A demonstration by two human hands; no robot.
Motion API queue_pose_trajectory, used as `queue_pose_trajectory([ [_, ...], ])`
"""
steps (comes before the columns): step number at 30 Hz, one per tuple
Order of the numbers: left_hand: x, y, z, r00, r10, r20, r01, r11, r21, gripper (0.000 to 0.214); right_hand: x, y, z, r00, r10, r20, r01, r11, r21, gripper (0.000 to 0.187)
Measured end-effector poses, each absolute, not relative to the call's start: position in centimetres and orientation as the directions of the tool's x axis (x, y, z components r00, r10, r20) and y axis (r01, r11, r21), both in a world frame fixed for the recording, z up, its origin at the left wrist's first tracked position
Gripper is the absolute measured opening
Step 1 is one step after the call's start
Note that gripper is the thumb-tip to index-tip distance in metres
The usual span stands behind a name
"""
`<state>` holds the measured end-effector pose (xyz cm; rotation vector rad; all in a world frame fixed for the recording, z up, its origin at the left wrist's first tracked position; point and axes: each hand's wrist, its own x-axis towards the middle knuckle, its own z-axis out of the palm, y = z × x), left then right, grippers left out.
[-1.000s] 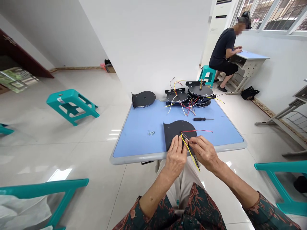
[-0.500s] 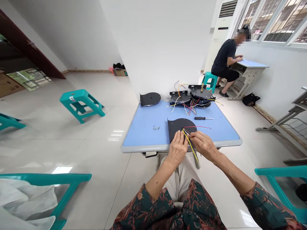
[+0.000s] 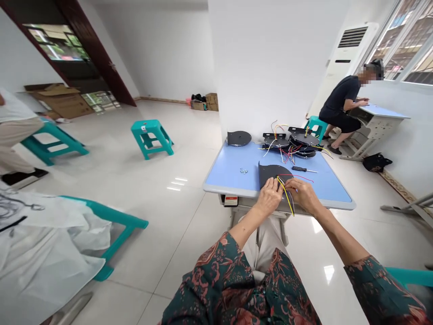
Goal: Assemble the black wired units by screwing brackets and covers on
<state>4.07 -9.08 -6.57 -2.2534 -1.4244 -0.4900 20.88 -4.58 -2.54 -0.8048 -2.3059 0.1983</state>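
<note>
A black rounded plate [image 3: 269, 171] with an upturned left edge lies near the front of the blue table. My left hand [image 3: 269, 197] rests on its near part, fingers close together, holding it against the tabletop. Wires come out of the plate's middle: a red wire [image 3: 297, 175] stretches right, and a yellow wire [image 3: 288, 198] hangs over the table's front edge beside darker ones. My right hand [image 3: 302, 194] is closed in a pinch on wires just right of the centre; its fingers partly hide them, and a pale wire shows at the fingertips.
A screwdriver [image 3: 304, 169] lies behind the plate, and small screws [image 3: 243, 171] lie left of it. Wired black disc assemblies [image 3: 304, 140] are stacked at the back right, with another black plate [image 3: 239, 138] back left. A co-worker [image 3: 348, 99] sits at another desk.
The view has swung left, so the table appears further right and a seated person enters at left. My left hand stays on the plate; my right hand stays pinched at the wires.
</note>
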Motion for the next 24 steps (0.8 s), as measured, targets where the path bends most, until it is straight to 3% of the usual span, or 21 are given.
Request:
queue_pose_trajectory([
  [5,4.1,-9.0,-6.2,0.397,0.781,0.483,0.916,-0.369,-0.156,0.041,20.5,-4.4,-1.1,-0.530,0.740,0.415,0.607,0.672,-0.424,0.012],
  [10,4.1,-9.0,-6.1,0.397,0.776,0.490,0.916,-0.366,-0.161,0.039,20.1,-4.3,-0.4,-0.473,0.804,0.359,0.674,0.593,-0.440,0.010],
  [24,4.0,-8.7,-6.7,0.404,0.753,0.520,0.912,-0.372,-0.170,0.039,19.4,-4.8,-1.1,-0.382,0.856,0.349,0.718,0.512,-0.471,0.011],
])
